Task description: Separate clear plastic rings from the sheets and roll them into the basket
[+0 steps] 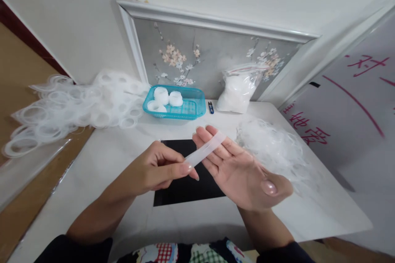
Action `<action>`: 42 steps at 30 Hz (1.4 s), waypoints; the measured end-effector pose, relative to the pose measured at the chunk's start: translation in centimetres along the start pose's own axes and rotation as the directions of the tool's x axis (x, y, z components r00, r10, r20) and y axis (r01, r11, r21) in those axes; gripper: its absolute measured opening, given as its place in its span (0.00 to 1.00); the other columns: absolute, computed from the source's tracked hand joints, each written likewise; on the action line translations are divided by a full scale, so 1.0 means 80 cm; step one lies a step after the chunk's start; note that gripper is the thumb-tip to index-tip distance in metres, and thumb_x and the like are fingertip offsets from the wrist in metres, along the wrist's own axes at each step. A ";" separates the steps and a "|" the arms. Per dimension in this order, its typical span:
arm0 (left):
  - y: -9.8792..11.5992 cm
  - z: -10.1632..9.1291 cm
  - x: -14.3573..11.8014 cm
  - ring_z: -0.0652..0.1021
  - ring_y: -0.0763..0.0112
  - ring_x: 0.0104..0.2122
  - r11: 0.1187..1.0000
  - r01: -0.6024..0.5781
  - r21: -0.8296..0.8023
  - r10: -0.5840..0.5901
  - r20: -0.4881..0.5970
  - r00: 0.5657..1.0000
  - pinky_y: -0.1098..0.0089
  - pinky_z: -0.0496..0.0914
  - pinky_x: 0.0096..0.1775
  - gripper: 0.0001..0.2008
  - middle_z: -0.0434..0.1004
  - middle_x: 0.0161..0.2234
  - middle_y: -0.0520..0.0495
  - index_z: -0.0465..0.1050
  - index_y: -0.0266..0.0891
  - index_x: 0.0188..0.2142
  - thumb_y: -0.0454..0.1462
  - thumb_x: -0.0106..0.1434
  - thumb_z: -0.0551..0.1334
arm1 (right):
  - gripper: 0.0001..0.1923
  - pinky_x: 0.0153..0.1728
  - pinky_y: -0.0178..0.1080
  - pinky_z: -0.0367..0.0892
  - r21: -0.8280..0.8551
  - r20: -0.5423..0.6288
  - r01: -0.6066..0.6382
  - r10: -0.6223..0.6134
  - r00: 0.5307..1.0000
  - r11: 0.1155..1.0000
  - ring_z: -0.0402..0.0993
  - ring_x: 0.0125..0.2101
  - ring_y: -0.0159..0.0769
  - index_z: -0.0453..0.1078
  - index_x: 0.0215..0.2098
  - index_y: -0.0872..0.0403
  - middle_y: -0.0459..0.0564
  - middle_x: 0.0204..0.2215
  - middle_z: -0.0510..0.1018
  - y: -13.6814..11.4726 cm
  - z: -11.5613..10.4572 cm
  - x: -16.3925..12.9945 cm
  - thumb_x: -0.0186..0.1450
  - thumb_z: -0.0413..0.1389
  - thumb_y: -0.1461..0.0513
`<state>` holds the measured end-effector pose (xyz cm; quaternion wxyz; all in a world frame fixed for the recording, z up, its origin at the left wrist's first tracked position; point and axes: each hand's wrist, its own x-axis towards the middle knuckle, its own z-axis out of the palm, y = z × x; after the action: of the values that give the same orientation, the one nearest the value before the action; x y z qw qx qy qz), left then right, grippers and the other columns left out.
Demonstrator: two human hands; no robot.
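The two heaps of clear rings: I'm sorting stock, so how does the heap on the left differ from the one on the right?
The left heap holds broad, distinct flat rings and spills off the white table onto the brown surface beside it. The right heap is a finer tangle whose single rings are hard to make out, and it lies wholly on the table, next to the right hand. The left heap spreads wider. Both are translucent white and loosely piled.

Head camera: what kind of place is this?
Probably a home set up for hand piecework: a white table against a flower-painted panel, heaps of translucent rings, and a turquoise basket of rolled pieces.
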<state>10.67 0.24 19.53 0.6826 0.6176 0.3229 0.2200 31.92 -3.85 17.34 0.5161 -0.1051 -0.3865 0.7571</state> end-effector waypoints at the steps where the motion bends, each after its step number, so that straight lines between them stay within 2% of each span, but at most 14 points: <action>1: -0.001 -0.001 0.000 0.54 0.84 0.10 1.000 -0.007 -0.027 0.007 0.016 1.000 0.80 0.47 0.14 0.15 0.54 0.09 0.58 0.82 0.35 0.31 0.45 0.62 0.64 | 0.41 0.67 0.55 0.40 0.003 0.006 0.002 -0.002 1.000 1.000 0.43 0.69 0.47 0.63 0.61 0.49 0.52 0.65 0.61 0.000 0.000 -0.001 0.51 0.64 0.51; 8: -0.010 -0.008 0.005 0.52 0.84 0.09 0.986 -0.009 -0.167 0.036 0.159 0.987 0.79 0.45 0.13 0.15 0.54 0.08 0.58 0.81 0.32 0.33 0.43 0.62 0.63 | 0.44 0.67 0.54 0.38 -0.020 -0.020 -0.003 0.003 1.000 1.000 0.39 0.69 0.47 0.62 0.62 0.50 0.53 0.66 0.59 0.001 0.000 -0.004 0.50 0.66 0.49; 15: -0.010 -0.002 0.004 0.53 0.81 0.08 0.960 0.007 -0.280 0.031 0.133 0.991 0.78 0.45 0.13 0.18 0.58 0.09 0.55 0.79 0.30 0.36 0.41 0.63 0.55 | 0.42 0.67 0.56 0.38 -0.011 -0.097 0.027 -0.028 0.995 1.000 0.40 0.69 0.49 0.63 0.61 0.50 0.51 0.66 0.59 -0.002 0.004 -0.004 0.50 0.64 0.49; 19: -0.007 0.000 -0.001 0.55 0.80 0.09 0.961 0.029 -0.276 0.004 0.116 0.993 0.77 0.48 0.14 0.19 0.59 0.09 0.56 0.78 0.29 0.42 0.39 0.60 0.54 | 0.39 0.68 0.54 0.40 0.092 -0.144 0.024 -0.010 0.989 0.995 0.44 0.68 0.49 0.65 0.59 0.54 0.53 0.65 0.61 -0.002 0.003 0.001 0.56 0.56 0.43; 22: -0.009 -0.001 -0.002 0.55 0.79 0.09 0.958 0.047 -0.284 -0.007 0.139 0.990 0.78 0.48 0.13 0.21 0.60 0.10 0.56 0.77 0.29 0.45 0.38 0.58 0.54 | 0.38 0.68 0.54 0.40 0.149 -0.152 -0.007 0.030 0.988 0.989 0.48 0.67 0.49 0.66 0.58 0.56 0.55 0.64 0.63 -0.001 -0.003 0.007 0.58 0.52 0.42; 30: -0.009 -0.004 0.000 0.52 0.80 0.09 0.954 0.068 -0.290 -0.015 0.180 0.984 0.78 0.45 0.13 0.21 0.58 0.09 0.58 0.74 0.29 0.51 0.39 0.61 0.56 | 0.38 0.67 0.55 0.43 0.089 -0.171 -0.046 0.061 0.983 0.995 0.49 0.67 0.49 0.65 0.58 0.55 0.56 0.65 0.62 0.004 -0.013 0.015 0.58 0.52 0.42; 34: -0.002 0.000 0.001 0.53 0.82 0.09 0.975 0.080 -0.207 -0.051 0.140 0.989 0.79 0.48 0.13 0.20 0.56 0.10 0.60 0.74 0.31 0.52 0.41 0.64 0.58 | 0.37 0.66 0.58 0.44 0.067 -0.171 -0.072 0.082 0.982 0.995 0.50 0.67 0.51 0.66 0.59 0.54 0.55 0.64 0.62 0.004 -0.015 0.018 0.58 0.52 0.41; 37: -0.003 0.004 0.001 0.52 0.82 0.09 0.994 0.068 -0.087 -0.059 0.095 0.994 0.78 0.48 0.14 0.21 0.53 0.10 0.61 0.75 0.33 0.51 0.46 0.66 0.58 | 0.29 0.66 0.59 0.43 -0.019 -0.201 -0.058 0.053 0.978 0.998 0.52 0.66 0.51 0.70 0.56 0.52 0.53 0.61 0.68 0.009 -0.016 0.021 0.59 0.55 0.48; 40: -0.009 0.009 0.006 0.54 0.81 0.12 0.988 0.040 0.152 -0.045 0.032 0.998 0.77 0.48 0.16 0.20 0.53 0.12 0.60 0.79 0.35 0.43 0.49 0.67 0.58 | 0.18 0.67 0.57 0.41 -0.231 -0.300 -0.001 -0.070 0.952 0.973 0.54 0.65 0.46 0.75 0.50 0.47 0.47 0.55 0.75 0.017 -0.018 0.020 0.61 0.57 0.59; 42: -0.013 0.012 0.012 0.56 0.80 0.15 0.926 0.010 0.377 0.007 -0.043 0.999 0.77 0.49 0.18 0.17 0.55 0.15 0.58 0.80 0.37 0.40 0.47 0.66 0.59 | 0.15 0.66 0.57 0.42 -0.433 -0.341 0.038 -0.202 0.918 0.900 0.58 0.64 0.43 0.77 0.48 0.42 0.43 0.51 0.78 0.022 -0.021 0.017 0.64 0.57 0.61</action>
<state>11.90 0.09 18.36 0.5443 0.7320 0.3744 0.1669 31.01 -2.14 15.29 0.5926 -0.3325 -0.4386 0.5881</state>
